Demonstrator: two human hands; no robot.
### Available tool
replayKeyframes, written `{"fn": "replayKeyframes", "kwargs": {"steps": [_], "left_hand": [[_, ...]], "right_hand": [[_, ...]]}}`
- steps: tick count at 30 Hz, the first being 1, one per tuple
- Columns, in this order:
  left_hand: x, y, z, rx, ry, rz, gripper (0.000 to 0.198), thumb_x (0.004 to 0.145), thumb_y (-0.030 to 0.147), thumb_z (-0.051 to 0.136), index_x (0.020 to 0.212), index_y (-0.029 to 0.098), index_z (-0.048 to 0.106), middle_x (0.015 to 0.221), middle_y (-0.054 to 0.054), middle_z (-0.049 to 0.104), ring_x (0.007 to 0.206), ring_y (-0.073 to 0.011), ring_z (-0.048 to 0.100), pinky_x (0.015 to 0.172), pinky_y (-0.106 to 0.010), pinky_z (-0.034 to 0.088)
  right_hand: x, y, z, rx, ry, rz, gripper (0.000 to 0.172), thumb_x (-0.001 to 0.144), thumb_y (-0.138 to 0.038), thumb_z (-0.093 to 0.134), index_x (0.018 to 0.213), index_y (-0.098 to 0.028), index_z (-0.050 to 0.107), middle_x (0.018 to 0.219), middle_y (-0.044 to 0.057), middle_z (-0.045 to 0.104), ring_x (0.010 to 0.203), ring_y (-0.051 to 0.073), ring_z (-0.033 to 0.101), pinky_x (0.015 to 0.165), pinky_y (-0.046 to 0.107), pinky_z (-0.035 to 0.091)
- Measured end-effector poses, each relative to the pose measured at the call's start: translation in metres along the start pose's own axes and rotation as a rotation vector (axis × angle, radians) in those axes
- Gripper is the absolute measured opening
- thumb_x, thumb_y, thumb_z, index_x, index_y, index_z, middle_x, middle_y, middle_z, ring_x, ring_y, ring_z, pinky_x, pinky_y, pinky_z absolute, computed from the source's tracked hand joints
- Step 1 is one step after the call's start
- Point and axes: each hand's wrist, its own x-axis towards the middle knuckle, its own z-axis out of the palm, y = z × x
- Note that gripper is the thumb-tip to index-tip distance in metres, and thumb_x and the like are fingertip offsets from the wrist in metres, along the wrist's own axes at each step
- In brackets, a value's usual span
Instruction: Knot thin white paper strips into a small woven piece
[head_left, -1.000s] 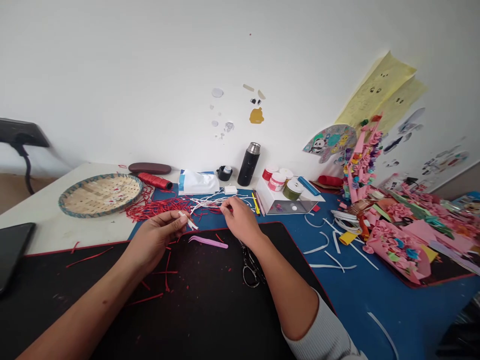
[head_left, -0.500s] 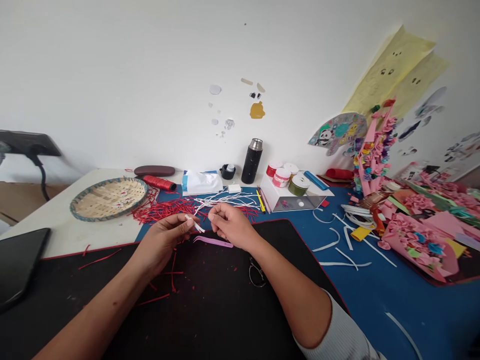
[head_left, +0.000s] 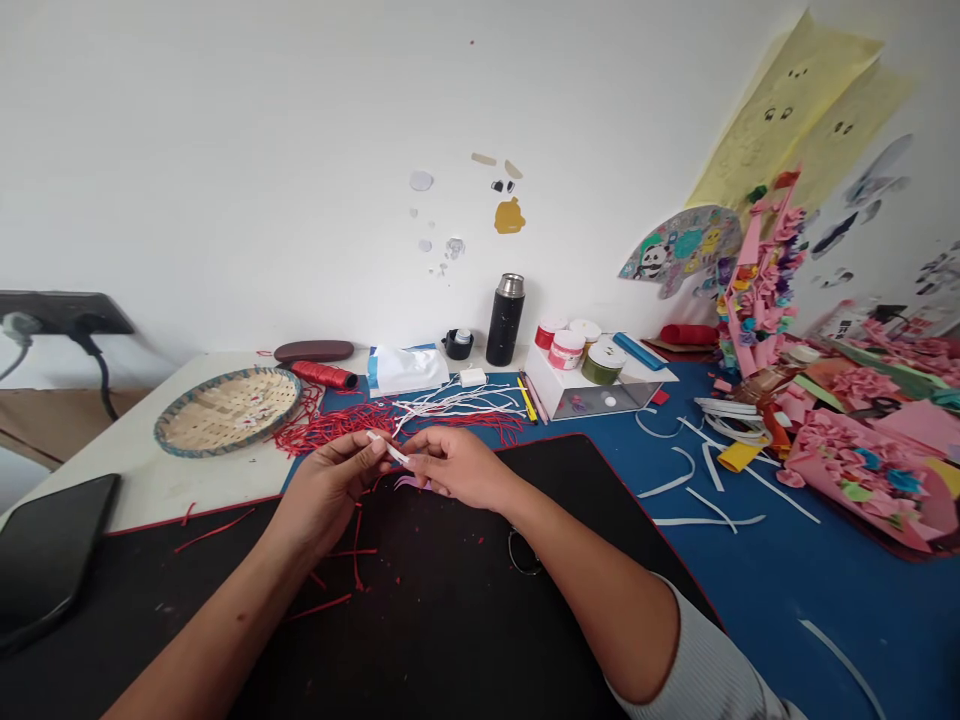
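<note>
My left hand (head_left: pixel 334 487) pinches a short white paper strip (head_left: pixel 388 450) between thumb and fingertips above the black mat (head_left: pixel 450 620). My right hand (head_left: pixel 457 465) has come against the strip's right end, its fingers closed on it. Under my right hand a pink strip (head_left: pixel 409 482) lies on the mat, mostly hidden. Just beyond the hands lie a pile of white strips (head_left: pixel 457 402) and a tangle of red strips (head_left: pixel 330 425). Scissors (head_left: pixel 521 552) peek out from under my right forearm.
A woven basket (head_left: pixel 225 408), red thread spool (head_left: pixel 324 375), tissue pack (head_left: pixel 405 367), black flask (head_left: pixel 505 320) and paint jars (head_left: pixel 574 350) line the back. Pink paper flowers (head_left: pixel 855 460) crowd the right. A dark phone (head_left: pixel 45 560) lies at left. White strips (head_left: pixel 697 490) litter the blue mat.
My right hand drew back from the pile of white strips and met the left hand at the small white strip. The view shifted slightly left and up.
</note>
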Motion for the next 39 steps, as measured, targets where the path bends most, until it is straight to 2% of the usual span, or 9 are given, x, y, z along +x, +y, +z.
{"fn": "replayKeyframes", "kwargs": {"steps": [3, 6, 9, 12, 15, 20, 27, 39], "left_hand": [[-0.001, 0.001, 0.0, 0.001, -0.005, 0.002, 0.035, 0.053, 0.037, 0.102, 0.07, 0.016, 0.08, 0.078, -0.003, 0.074, 0.071, -0.0149, 0.064, 0.069, -0.024, 0.054], [-0.001, 0.002, 0.001, 0.003, 0.037, 0.036, 0.035, 0.053, 0.036, 0.102, 0.07, 0.017, 0.079, 0.083, -0.003, 0.073, 0.072, -0.0143, 0.062, 0.067, -0.024, 0.053], [-0.002, 0.002, 0.001, -0.01, 0.054, 0.052, 0.035, 0.054, 0.036, 0.102, 0.073, 0.017, 0.079, 0.072, 0.0, 0.068, 0.062, -0.0103, 0.053, 0.056, -0.021, 0.046], [-0.002, 0.002, 0.001, -0.03, 0.032, 0.019, 0.038, 0.053, 0.036, 0.102, 0.076, 0.016, 0.08, 0.064, 0.002, 0.065, 0.059, -0.0101, 0.053, 0.054, -0.02, 0.044], [-0.002, 0.002, 0.001, -0.053, 0.03, -0.009, 0.041, 0.052, 0.035, 0.103, 0.082, 0.017, 0.081, 0.07, 0.0, 0.071, 0.062, -0.012, 0.06, 0.058, -0.022, 0.05], [-0.003, 0.002, 0.002, -0.027, 0.04, -0.018, 0.042, 0.053, 0.033, 0.102, 0.086, 0.017, 0.081, 0.072, -0.001, 0.073, 0.062, -0.0136, 0.063, 0.058, -0.024, 0.052], [-0.004, 0.003, 0.005, 0.031, 0.065, 0.054, 0.036, 0.053, 0.033, 0.101, 0.079, 0.017, 0.081, 0.073, -0.001, 0.072, 0.066, -0.0137, 0.061, 0.064, -0.025, 0.05], [-0.002, -0.003, -0.002, 0.194, -0.001, 0.035, 0.035, 0.063, 0.043, 0.097, 0.084, 0.019, 0.082, 0.078, -0.003, 0.077, 0.074, -0.0178, 0.066, 0.073, -0.028, 0.051]], "right_hand": [[-0.001, -0.002, 0.002, 0.054, -0.041, -0.011, 0.011, 0.098, -0.027, 0.064, 0.093, -0.017, 0.066, 0.069, -0.004, 0.063, 0.046, 0.006, 0.049, 0.045, 0.019, 0.038], [-0.001, -0.001, 0.006, 0.121, -0.053, 0.011, 0.016, 0.098, -0.028, 0.063, 0.086, -0.017, 0.061, 0.071, -0.002, 0.066, 0.048, 0.008, 0.059, 0.042, 0.018, 0.04], [0.002, 0.003, 0.011, 0.186, -0.062, 0.045, 0.015, 0.098, -0.027, 0.063, 0.088, -0.018, 0.06, 0.072, -0.002, 0.068, 0.05, 0.009, 0.064, 0.042, 0.018, 0.042], [0.004, 0.008, 0.018, 0.217, -0.095, 0.071, 0.013, 0.098, -0.025, 0.062, 0.088, -0.017, 0.061, 0.07, -0.003, 0.067, 0.046, 0.008, 0.06, 0.041, 0.018, 0.042], [0.004, 0.011, 0.025, 0.233, -0.12, 0.088, 0.012, 0.098, -0.024, 0.061, 0.088, -0.017, 0.061, 0.068, -0.003, 0.066, 0.043, 0.007, 0.055, 0.04, 0.018, 0.041], [0.003, 0.011, 0.032, 0.284, -0.114, 0.11, 0.014, 0.096, -0.02, 0.063, 0.083, -0.017, 0.059, 0.063, -0.004, 0.064, 0.041, 0.006, 0.048, 0.039, 0.019, 0.036], [0.006, 0.01, 0.027, 0.467, -0.03, 0.128, 0.018, 0.094, -0.026, 0.069, 0.083, -0.016, 0.06, 0.058, -0.007, 0.055, 0.038, 0.003, 0.032, 0.039, 0.019, 0.018], [0.005, 0.01, 0.02, 0.336, 0.068, 0.073, 0.02, 0.096, -0.025, 0.064, 0.078, -0.018, 0.056, 0.062, -0.005, 0.054, 0.044, 0.005, 0.038, 0.041, 0.019, 0.022]]}}
